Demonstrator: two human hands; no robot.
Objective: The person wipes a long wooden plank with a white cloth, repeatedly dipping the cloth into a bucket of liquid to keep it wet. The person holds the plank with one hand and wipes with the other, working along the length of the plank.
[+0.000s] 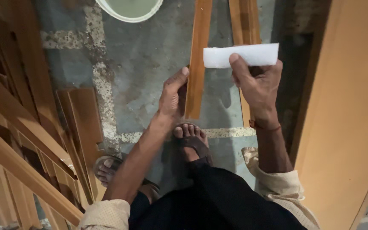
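black trousers point(218, 200) nearest, left hand point(172, 97) gripping narrow orange-brown wooden strip point(198, 59), right hand point(256, 83) just right of strip pinching white rectangular foam block point(241, 55), sandalled foot point(191, 140) below strip

Wood strip point(199, 55) top cut off; white bucket point(129, 9) mostly cropped (upper edge).

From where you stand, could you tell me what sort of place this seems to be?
Probably a carpentry or woodworking shop. Wooden strips lean in stacks at one side, a large wooden panel stands at the other, and the floor is rough, stained concrete. The left hand holds another wooden strip upright.
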